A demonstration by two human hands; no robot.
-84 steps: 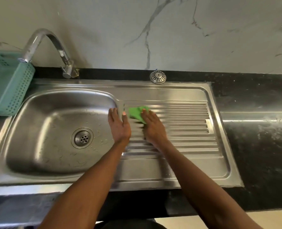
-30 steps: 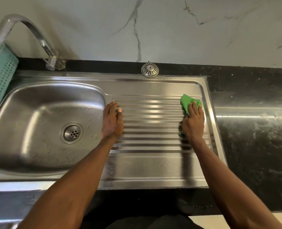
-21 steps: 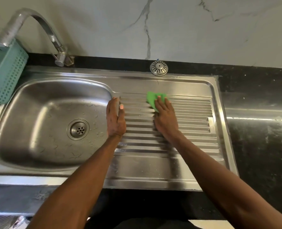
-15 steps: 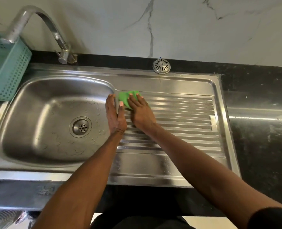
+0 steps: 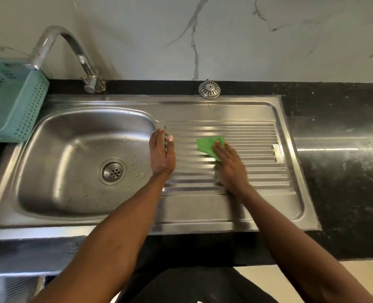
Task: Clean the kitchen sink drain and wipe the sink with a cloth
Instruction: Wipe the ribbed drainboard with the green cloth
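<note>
From the head camera, the right hand (image 5: 230,165) lay flat with straight fingers pressing the green cloth (image 5: 208,146) onto the ribbed drainboard (image 5: 257,154), midway across it. The left hand (image 5: 162,153) rested open and empty at the basin (image 5: 76,149) edge, well clear of the drain (image 5: 113,171). The cloth looked thin, soft and light, likely to bunch on the ridges, so a flat palm over its middle seemed best.

One head-worn wide-angle view looks forward and steeply down from above the counter's front edge. It faces the wall (image 5: 224,36), with the sink (image 5: 203,110) close below, filling the middle of the frame.
</note>
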